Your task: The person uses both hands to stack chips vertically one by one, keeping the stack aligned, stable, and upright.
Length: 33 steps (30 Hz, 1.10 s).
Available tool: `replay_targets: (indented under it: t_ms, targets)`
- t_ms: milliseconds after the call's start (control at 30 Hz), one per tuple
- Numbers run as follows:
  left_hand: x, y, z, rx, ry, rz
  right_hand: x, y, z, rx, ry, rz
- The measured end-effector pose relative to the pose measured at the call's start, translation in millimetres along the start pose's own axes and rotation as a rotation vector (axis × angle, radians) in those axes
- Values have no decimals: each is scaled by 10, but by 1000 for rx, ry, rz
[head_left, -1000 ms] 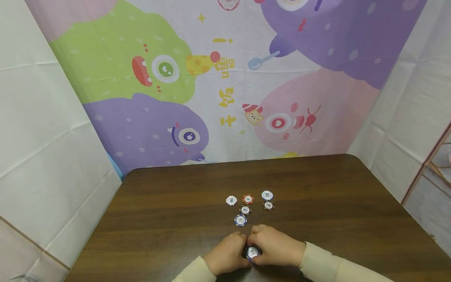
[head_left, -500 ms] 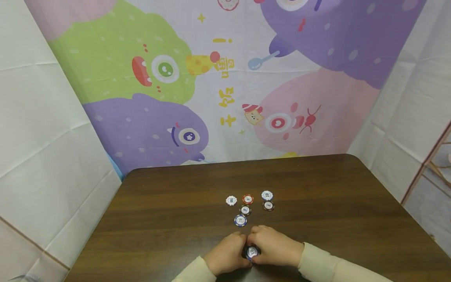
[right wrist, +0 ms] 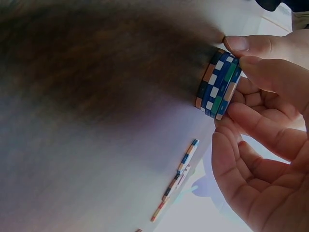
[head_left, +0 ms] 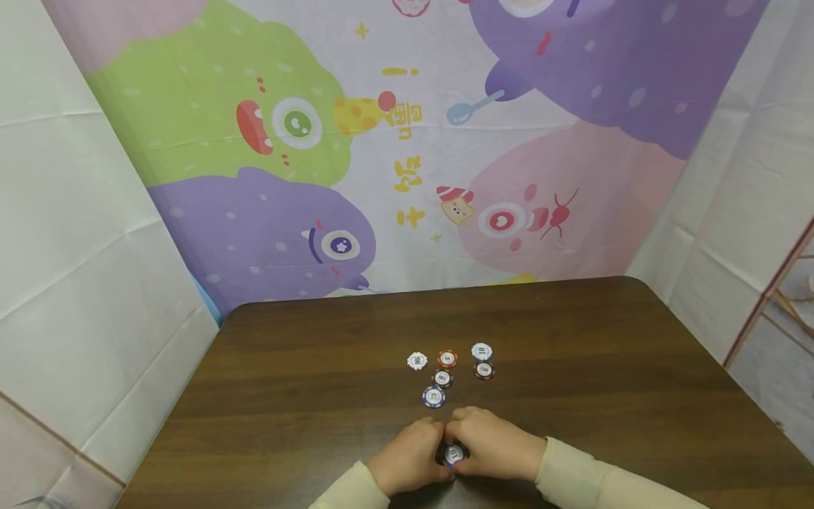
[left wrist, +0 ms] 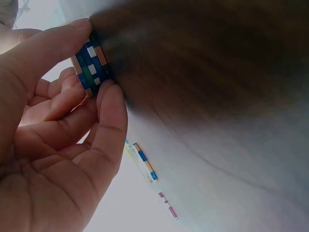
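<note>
A short stack of poker chips (head_left: 453,454) stands on the table near its front, between my two hands. Its top chip is blue and white and reads 10. Chip edges in blue, white, green and orange show on the stack (left wrist: 92,65) in the left wrist view. My left hand (head_left: 408,456) holds the stack from the left, with thumb and fingers curled about it. From the other side my right hand (head_left: 492,445) grips it too, its thumb at the near edge. The fingers cover part of the stack in the head view.
Just beyond the hands lie a blue chip (head_left: 434,397), a black chip (head_left: 442,378), a red chip (head_left: 447,358) and a white chip (head_left: 417,361). Right of them, a light blue chip (head_left: 482,351) lies beside another black chip (head_left: 484,370). A cartoon-print cloth (head_left: 407,268) hangs behind the table (head_left: 286,382).
My right hand and the top chip have shifted very slightly left. The left hand keeps its place, and the loose chips lie as before.
</note>
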State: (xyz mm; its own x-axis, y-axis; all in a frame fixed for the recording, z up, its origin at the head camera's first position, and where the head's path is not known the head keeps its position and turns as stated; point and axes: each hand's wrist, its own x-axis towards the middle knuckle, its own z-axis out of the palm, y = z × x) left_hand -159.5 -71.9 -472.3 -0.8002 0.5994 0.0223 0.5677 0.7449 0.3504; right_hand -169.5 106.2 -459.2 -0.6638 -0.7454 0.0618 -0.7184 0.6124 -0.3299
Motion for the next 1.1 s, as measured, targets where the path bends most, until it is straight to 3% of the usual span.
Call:
replay_targets:
  t_ms: [400,700,1100]
  targets:
    - [-16,7,-8,9,15,6,-14,5,-15,-24,27,-18]
    - [-21,21,-29,-21,-7,-11,-15,74,-120,36,52,-26]
    - [-23,17,-22,-28,-4,-18,-3,253,-215,61,125,48]
